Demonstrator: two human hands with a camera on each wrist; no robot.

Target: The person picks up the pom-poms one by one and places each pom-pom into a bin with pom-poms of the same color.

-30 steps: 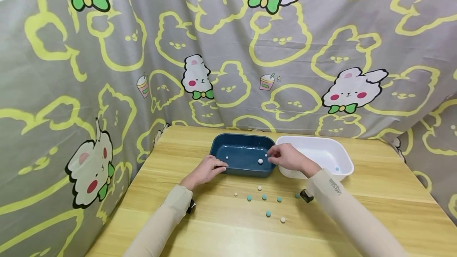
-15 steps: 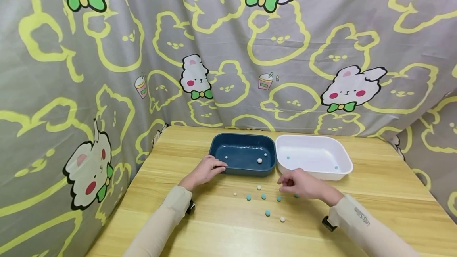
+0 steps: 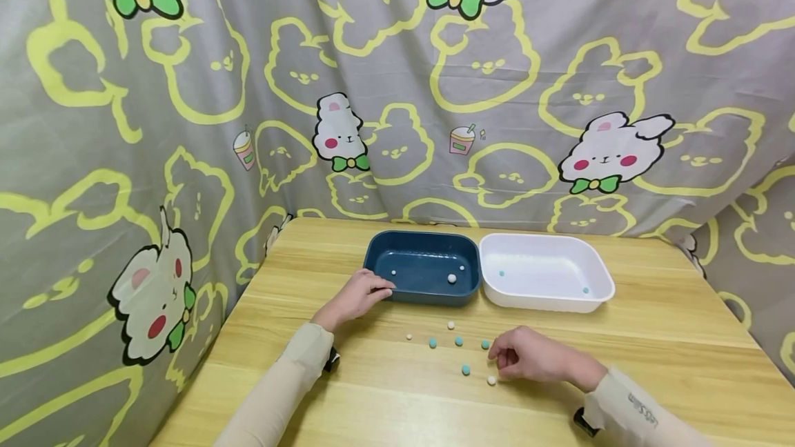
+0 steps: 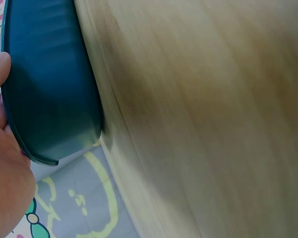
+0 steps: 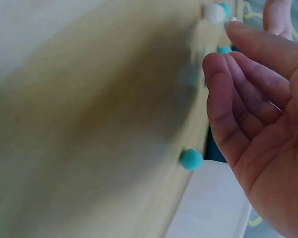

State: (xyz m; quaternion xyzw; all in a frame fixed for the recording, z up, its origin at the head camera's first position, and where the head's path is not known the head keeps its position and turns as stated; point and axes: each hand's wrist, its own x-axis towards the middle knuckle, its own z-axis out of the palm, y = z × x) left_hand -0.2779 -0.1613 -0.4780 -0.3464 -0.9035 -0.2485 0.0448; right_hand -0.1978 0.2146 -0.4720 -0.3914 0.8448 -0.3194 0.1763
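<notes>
My left hand grips the near left rim of a dark blue plastic basin. In the left wrist view the thumb lies on that rim. My right hand hovers low over the table, fingers loosely bent, with nothing between thumb and fingertips. Closest to it are a white ball and a teal ball. Another teal ball shows beside the hand in the right wrist view. Further left lie more small balls, including a teal ball and a white ball.
A white basin stands against the dark blue one and contains two teal balls. Several white balls, one larger, lie inside the dark blue basin. Both stand on a wooden table, with a patterned curtain behind and at the left.
My right hand has left the dark blue basin's right rim and come down toward the near right, over the loose balls. The left hand stays on the rim.
</notes>
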